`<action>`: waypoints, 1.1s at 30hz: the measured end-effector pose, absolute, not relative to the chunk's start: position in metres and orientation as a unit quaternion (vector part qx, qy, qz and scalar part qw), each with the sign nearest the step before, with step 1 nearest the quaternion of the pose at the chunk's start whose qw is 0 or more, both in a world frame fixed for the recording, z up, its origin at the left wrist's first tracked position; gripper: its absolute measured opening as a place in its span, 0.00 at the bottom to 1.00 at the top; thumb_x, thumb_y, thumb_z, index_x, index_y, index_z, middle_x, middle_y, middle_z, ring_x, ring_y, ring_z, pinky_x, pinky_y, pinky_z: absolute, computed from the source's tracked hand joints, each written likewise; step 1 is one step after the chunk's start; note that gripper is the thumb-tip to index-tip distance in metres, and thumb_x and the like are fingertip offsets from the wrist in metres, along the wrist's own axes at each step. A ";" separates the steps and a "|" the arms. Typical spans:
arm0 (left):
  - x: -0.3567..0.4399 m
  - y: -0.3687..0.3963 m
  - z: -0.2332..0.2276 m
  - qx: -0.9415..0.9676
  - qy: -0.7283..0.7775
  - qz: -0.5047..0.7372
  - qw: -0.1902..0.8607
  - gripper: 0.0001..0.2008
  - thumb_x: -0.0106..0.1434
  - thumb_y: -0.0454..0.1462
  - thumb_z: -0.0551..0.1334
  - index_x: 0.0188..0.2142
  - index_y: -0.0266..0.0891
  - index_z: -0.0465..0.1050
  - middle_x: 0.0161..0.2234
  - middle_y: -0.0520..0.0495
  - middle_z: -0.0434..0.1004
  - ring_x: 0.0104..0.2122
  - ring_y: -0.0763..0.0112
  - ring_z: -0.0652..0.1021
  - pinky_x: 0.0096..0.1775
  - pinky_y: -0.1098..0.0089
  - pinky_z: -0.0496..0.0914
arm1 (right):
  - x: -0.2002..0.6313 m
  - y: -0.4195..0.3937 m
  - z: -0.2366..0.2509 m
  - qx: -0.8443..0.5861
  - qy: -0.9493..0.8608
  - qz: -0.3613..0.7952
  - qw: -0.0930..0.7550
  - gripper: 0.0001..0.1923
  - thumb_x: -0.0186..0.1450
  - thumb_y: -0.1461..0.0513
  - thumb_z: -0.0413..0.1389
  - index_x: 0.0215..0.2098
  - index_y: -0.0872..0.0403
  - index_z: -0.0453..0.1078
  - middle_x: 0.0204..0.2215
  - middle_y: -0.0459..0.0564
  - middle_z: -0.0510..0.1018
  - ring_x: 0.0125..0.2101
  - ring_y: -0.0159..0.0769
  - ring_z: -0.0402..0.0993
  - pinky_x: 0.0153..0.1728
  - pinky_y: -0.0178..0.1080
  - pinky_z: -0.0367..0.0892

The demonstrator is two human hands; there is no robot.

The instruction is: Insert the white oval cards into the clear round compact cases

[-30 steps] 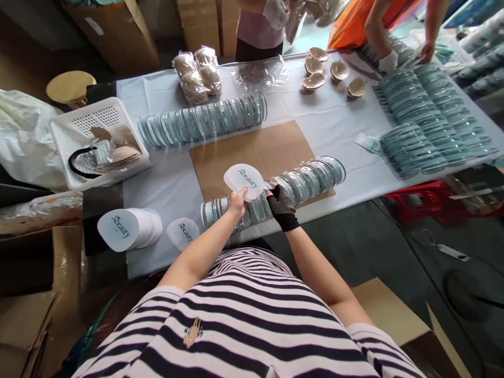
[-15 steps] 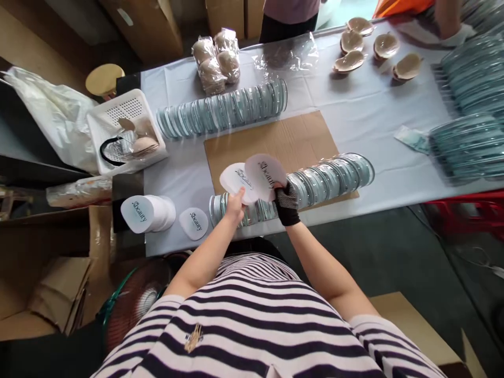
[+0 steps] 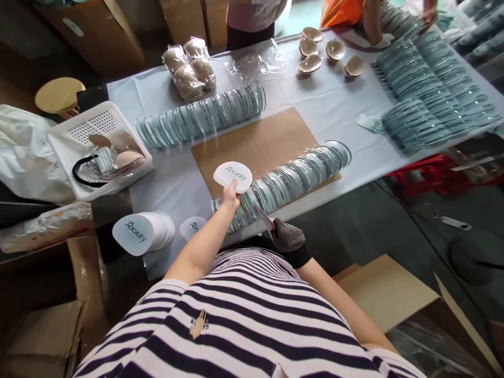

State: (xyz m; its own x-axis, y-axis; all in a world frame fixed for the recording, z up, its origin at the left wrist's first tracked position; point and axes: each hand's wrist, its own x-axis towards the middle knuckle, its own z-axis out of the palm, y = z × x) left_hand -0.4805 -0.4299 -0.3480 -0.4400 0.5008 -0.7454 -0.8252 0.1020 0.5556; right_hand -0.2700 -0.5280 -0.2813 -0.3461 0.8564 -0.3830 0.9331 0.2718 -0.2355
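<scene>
My left hand [image 3: 231,196] grips a small stack of white rounded cards [image 3: 232,171] printed "beauty", thumb on top. It is over the near end of a long row of clear, teal-tinted curved pieces [image 3: 301,176] standing on edge. My right hand [image 3: 289,236], in a dark fingerless glove, pinches one thin card [image 3: 264,216], seen nearly edge-on against the near side of that row. Whether its tip is between two pieces I cannot tell. A brown cardboard sheet [image 3: 252,137] lies under the row. To the left lie a pile of printed cards [image 3: 134,234] and another card [image 3: 192,227], partly behind my forearm.
A second row of teal pieces [image 3: 200,118] lies farther back. A white basket [image 3: 103,113] stands at left, wrapped beige cups [image 3: 189,71] behind. Loose beige cups [image 3: 309,64] and many teal pieces [image 3: 417,94] are at right, near a co-worker's arm [image 3: 372,23].
My right hand has drawn away from the left, down and toward me, taking one card to the row. My left hand keeps the stack. The view has shifted to show more on the right.
</scene>
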 end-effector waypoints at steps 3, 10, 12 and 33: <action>-0.481 -0.429 -0.353 -0.134 0.540 0.654 0.512 0.17 0.63 0.28 0.63 0.52 0.37 0.74 0.49 0.40 0.80 0.48 0.64 0.81 0.47 0.66 0.77 | -0.275 -0.525 -0.280 0.568 0.789 -0.209 0.109 0.20 0.70 0.54 0.45 0.54 0.52 0.71 0.37 0.55 0.82 0.37 0.40 0.78 0.34 0.34 0.62; -0.477 -0.428 -0.357 -0.132 0.537 0.657 0.513 0.18 0.64 0.29 0.62 0.53 0.36 0.73 0.48 0.40 0.81 0.46 0.65 0.81 0.45 0.68 0.77 | -0.316 -0.497 -0.312 0.592 0.743 -0.233 0.207 0.21 0.73 0.53 0.43 0.58 0.54 0.62 0.42 0.60 0.80 0.43 0.42 0.78 0.36 0.35 0.63; -0.476 -0.428 -0.356 -0.136 0.542 0.651 0.513 0.17 0.64 0.29 0.62 0.52 0.36 0.74 0.48 0.40 0.81 0.46 0.64 0.81 0.45 0.67 0.77 | -0.322 -0.493 -0.316 0.613 0.722 -0.245 0.208 0.21 0.73 0.52 0.44 0.57 0.54 0.62 0.42 0.58 0.81 0.42 0.42 0.78 0.36 0.36 0.63; -0.481 -0.429 -0.359 -0.147 0.543 0.661 0.496 0.19 0.64 0.29 0.62 0.55 0.37 0.71 0.49 0.40 0.80 0.45 0.66 0.81 0.45 0.67 0.77 | -0.327 -0.482 -0.335 0.591 0.759 -0.219 0.161 0.20 0.75 0.58 0.38 0.53 0.54 0.67 0.42 0.59 0.80 0.41 0.41 0.78 0.38 0.37 0.65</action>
State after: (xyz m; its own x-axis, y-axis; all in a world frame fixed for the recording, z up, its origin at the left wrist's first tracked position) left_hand -0.4811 -0.4286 -0.3592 -0.4640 0.4972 -0.7331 -0.8159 0.0825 0.5723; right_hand -0.3273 -0.4825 -0.3348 -0.2491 0.8274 -0.5033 0.9684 0.2047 -0.1428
